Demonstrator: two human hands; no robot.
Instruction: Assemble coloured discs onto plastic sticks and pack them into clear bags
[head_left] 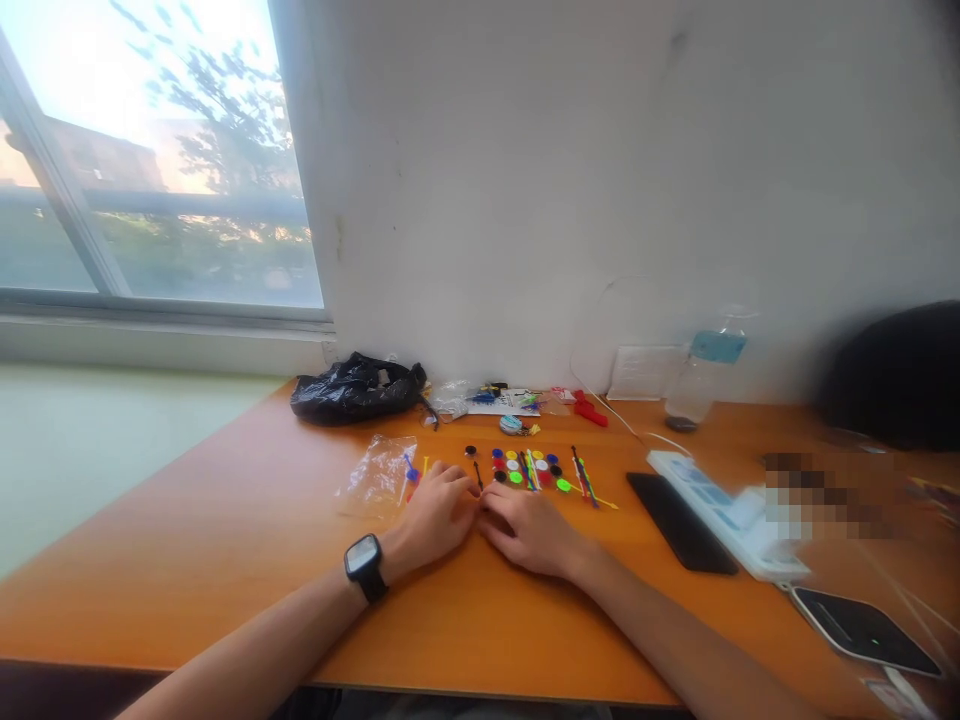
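Both of the person's hands lie low on the orange table, knuckles up and fingers bent, and they meet at the fingertips. The left hand, with a black watch on its wrist, comes in from the left, and the right hand lies just beside it. From where I stand I cannot tell whether either hand pinches anything, as the fingertips hide whatever may lie between them. Just beyond the fingertips lies a thin black pin with a round head, its lower end close to the left hand's fingers. To the right of it is a small cluster of coloured discs, red, blue, white, yellow, green and black, with a few coloured sticks lying among and beside them. A clear plastic bag lies flat just left of the left hand. Farther back, near the wall, are a crumpled black bag, a red piece and a water bottle. To the right lie a black phone and a white power strip, side by side.
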